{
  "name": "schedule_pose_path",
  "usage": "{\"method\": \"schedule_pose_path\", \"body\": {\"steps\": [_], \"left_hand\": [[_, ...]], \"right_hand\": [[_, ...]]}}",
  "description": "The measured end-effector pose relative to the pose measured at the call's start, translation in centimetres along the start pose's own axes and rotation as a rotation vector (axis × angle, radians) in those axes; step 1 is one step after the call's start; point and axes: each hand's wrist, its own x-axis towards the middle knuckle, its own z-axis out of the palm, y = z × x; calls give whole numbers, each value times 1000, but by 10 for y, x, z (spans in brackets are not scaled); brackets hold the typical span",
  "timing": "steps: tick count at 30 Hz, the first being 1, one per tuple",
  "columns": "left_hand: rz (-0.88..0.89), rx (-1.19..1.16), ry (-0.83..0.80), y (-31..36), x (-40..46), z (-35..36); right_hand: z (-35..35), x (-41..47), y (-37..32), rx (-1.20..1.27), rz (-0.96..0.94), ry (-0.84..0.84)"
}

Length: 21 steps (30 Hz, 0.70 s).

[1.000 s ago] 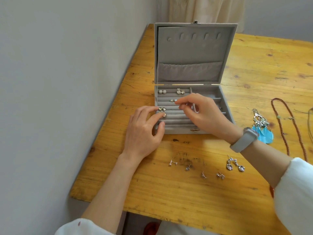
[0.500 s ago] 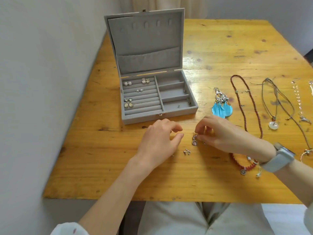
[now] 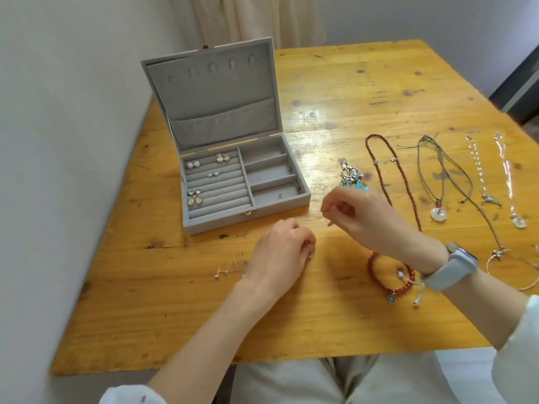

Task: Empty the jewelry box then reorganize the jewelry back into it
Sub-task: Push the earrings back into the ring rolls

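Grey jewelry box [image 3: 248, 199] standing open at the left rear of the wooden desk [image 3: 364, 91], lid upright. Its ridged left section holds four pairs of earrings: one pearl pair [image 3: 193, 164], one pale cluster pair [image 3: 222, 157], one small heart-shaped pair [image 3: 213, 174] and one teardrop pair [image 3: 194, 198]. The three compartments on the right hold only a few tiny pieces, too small to identify. Left hand [image 3: 280, 255] rests knuckles-up on the desk in front of the box, fingers curled over a small silver piece [image 3: 310, 255] that shows at the fingertips; whether it is gripped cannot be told. Right hand [image 3: 358, 214], raised above the desk, pinches a small silver earring [image 3: 329, 223] between thumb and forefinger; a grey watch [image 3: 450, 269] is on that wrist. One stud earring [image 3: 221, 272] lies left of the left hand. To the right of the box lie one blue feather ornament [image 3: 351, 177], partly hidden behind the right hand, one long brown bead necklace [image 3: 382, 167], one red bead bracelet [image 3: 388, 275], two cord necklaces with pendants [image 3: 436, 212] and two pale chains [image 3: 509, 182].
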Motion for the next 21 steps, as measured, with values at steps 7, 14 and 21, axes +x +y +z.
{"method": "schedule_pose_path", "body": {"steps": [7,14,21], "left_hand": [[-69,-196,147,-22,-4,-26],[-233,-363,331,-50,-17,-79],[-322,-446,152,-74,-38,-98]], "right_hand": [[4,26,-29,145,-42,50],[21,55,-59,127,-161,8],[34,53,-79,-26,-225,-414]]}}
